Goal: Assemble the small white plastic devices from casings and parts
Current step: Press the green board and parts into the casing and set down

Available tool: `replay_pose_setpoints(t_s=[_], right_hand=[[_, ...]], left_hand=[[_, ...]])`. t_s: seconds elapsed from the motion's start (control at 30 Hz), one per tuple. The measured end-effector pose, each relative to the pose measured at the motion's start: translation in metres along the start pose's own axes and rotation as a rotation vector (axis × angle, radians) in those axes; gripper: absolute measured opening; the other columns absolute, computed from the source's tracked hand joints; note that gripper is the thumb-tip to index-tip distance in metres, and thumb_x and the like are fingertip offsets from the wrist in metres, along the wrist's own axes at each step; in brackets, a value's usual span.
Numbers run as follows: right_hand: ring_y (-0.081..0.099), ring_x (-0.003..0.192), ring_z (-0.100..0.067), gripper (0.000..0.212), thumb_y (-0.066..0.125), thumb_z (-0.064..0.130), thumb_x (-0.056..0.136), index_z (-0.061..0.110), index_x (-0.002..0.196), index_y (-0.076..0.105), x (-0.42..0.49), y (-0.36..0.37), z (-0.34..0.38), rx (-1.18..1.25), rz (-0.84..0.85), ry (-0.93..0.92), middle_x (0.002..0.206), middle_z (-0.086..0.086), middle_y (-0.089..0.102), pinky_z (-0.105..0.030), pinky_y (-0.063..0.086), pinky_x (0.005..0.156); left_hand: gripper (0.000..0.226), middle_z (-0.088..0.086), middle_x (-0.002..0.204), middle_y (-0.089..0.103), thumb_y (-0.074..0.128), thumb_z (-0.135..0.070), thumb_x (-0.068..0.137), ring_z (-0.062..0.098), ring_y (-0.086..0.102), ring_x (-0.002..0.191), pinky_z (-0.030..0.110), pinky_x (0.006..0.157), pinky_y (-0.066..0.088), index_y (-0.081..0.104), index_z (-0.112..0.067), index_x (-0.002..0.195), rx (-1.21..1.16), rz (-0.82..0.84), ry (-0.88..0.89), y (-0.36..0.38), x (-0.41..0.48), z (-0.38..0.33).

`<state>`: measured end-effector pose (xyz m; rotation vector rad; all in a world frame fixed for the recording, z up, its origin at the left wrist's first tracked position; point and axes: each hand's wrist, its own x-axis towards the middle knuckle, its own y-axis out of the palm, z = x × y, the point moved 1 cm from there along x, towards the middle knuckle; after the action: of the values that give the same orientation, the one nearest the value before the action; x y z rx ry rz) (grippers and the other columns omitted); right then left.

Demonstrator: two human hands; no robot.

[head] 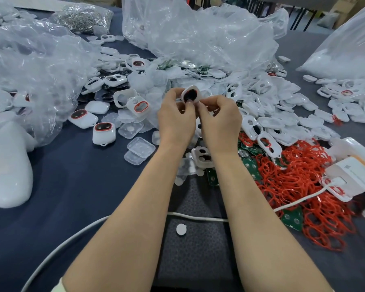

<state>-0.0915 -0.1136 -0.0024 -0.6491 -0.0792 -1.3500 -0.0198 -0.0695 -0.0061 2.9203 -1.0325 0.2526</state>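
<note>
1. Head view looks down on two bare forearms reaching out over a dark blue surface [82, 186], with both hands meeting just above a heap of parts.
2. A white casing [191, 94] with a dark, red-rimmed opening sits between the two hands, lifted clear of the heap and tilted towards the person.
3. The left hand [175, 121] grips the casing's left edge, its fingers [173, 94] curled round the side.
4. The right hand [219, 121] pinches the casing's lower right edge with bent fingers, thumb tips of both hands meeting under the opening.
5. Two finished devices [104, 133] with red-ringed dark windows lie to the left, near some clear square covers [141, 146].
6. A loose pile of white casings [282, 114] spreads to the right, and below it lie red rings [303, 186] over green circuit boards [250, 163].
7. Crumpled clear plastic bags [198, 34] stand behind the heap.
8. A white cable [196, 217] crosses the surface under the forearms, with a small white disc [181, 229] just beside it.
</note>
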Motion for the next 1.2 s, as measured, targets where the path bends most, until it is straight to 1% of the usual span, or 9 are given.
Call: replay_pose_setpoints(t_s=[0.1, 0.17, 0.37, 0.53, 0.63, 0.8, 0.97, 1.07, 1.2], right_hand=[[0.061, 0.084, -0.019, 0.004, 0.066, 0.017, 0.087, 0.015, 0.085, 0.063, 0.001, 0.000, 0.001, 0.093, 0.011, 0.065, 0.086, -0.003, 0.065, -0.037, 0.050, 0.080], [0.061, 0.080, -0.024, 0.012, 0.067, 0.014, 0.086, 0.018, 0.082, 0.056, 0.002, 0.000, 0.000, 0.199, 0.024, 0.141, 0.083, -0.006, 0.062, -0.038, 0.052, 0.076], [0.057, 0.068, -0.012, 0.016, 0.066, 0.007, 0.086, 0.015, 0.092, 0.053, 0.008, -0.006, -0.005, 0.459, 0.137, 0.323, 0.080, -0.004, 0.060, -0.020, 0.045, 0.060], [0.055, 0.050, 0.004, 0.014, 0.063, 0.005, 0.087, 0.016, 0.079, 0.061, 0.011, -0.011, -0.009, 0.466, 0.200, 0.317, 0.065, 0.007, 0.061, -0.011, 0.042, 0.050], [0.053, 0.049, 0.004, 0.016, 0.063, 0.006, 0.087, 0.017, 0.076, 0.061, 0.012, -0.009, -0.009, 0.482, 0.181, 0.342, 0.062, 0.008, 0.061, -0.012, 0.041, 0.049], [0.050, 0.053, -0.002, 0.012, 0.065, 0.007, 0.085, 0.016, 0.080, 0.059, 0.011, -0.003, -0.009, 0.544, 0.122, 0.447, 0.071, 0.001, 0.060, -0.017, 0.038, 0.050], [0.053, 0.058, -0.004, 0.013, 0.062, 0.010, 0.085, 0.020, 0.077, 0.061, 0.012, -0.009, -0.008, 0.442, 0.176, 0.399, 0.070, 0.004, 0.061, -0.021, 0.042, 0.056], [0.055, 0.063, -0.005, 0.011, 0.063, 0.016, 0.084, 0.023, 0.076, 0.062, 0.011, -0.012, -0.008, 0.286, 0.189, 0.273, 0.071, 0.006, 0.062, -0.022, 0.047, 0.061], [0.052, 0.060, -0.005, 0.004, 0.066, 0.018, 0.083, 0.015, 0.083, 0.065, 0.011, -0.010, -0.011, 0.220, 0.162, 0.208, 0.069, 0.004, 0.060, -0.025, 0.046, 0.063]], left_hand=[[0.025, 0.017, 0.091, 0.069, 0.053, -0.005, 0.092, 0.031, 0.069, 0.087, 0.048, 0.084, 0.056, 0.052, -0.030, 0.086, -0.045, -0.006, -0.019, 0.001, 0.000, 0.000], [0.026, 0.018, 0.096, 0.067, 0.055, -0.006, 0.091, 0.034, 0.067, 0.091, 0.049, 0.084, 0.056, 0.053, -0.031, 0.086, -0.076, -0.017, -0.029, 0.001, 0.000, -0.001], [0.018, 0.019, 0.094, 0.066, 0.056, -0.005, 0.092, 0.030, 0.069, 0.087, 0.043, 0.082, 0.058, 0.058, -0.022, 0.091, -0.161, 0.043, -0.054, 0.001, 0.000, 0.000], [0.015, 0.018, 0.091, 0.065, 0.055, -0.002, 0.092, 0.019, 0.068, 0.078, 0.037, 0.082, 0.058, 0.058, -0.017, 0.095, -0.172, 0.092, -0.062, 0.001, -0.001, -0.002], [0.015, 0.023, 0.098, 0.067, 0.055, -0.002, 0.092, 0.023, 0.069, 0.083, 0.034, 0.081, 0.058, 0.058, -0.014, 0.101, -0.170, 0.107, -0.070, 0.002, -0.001, -0.003], [0.020, 0.023, 0.101, 0.067, 0.057, -0.003, 0.091, 0.034, 0.069, 0.093, 0.044, 0.089, 0.055, 0.060, -0.010, 0.110, -0.135, 0.140, -0.076, 0.004, -0.001, -0.002], [0.024, 0.020, 0.099, 0.068, 0.057, -0.002, 0.089, 0.034, 0.068, 0.095, 0.048, 0.091, 0.053, 0.061, -0.025, 0.094, -0.104, 0.106, -0.078, 0.000, 0.001, -0.001], [0.022, 0.020, 0.098, 0.068, 0.058, -0.003, 0.088, 0.034, 0.067, 0.096, 0.049, 0.092, 0.053, 0.062, -0.024, 0.095, -0.092, 0.106, -0.075, -0.001, 0.001, 0.001], [0.020, 0.018, 0.099, 0.069, 0.060, -0.004, 0.088, 0.031, 0.068, 0.095, 0.047, 0.090, 0.054, 0.061, -0.022, 0.097, -0.106, 0.107, -0.080, 0.001, 0.002, 0.003]])
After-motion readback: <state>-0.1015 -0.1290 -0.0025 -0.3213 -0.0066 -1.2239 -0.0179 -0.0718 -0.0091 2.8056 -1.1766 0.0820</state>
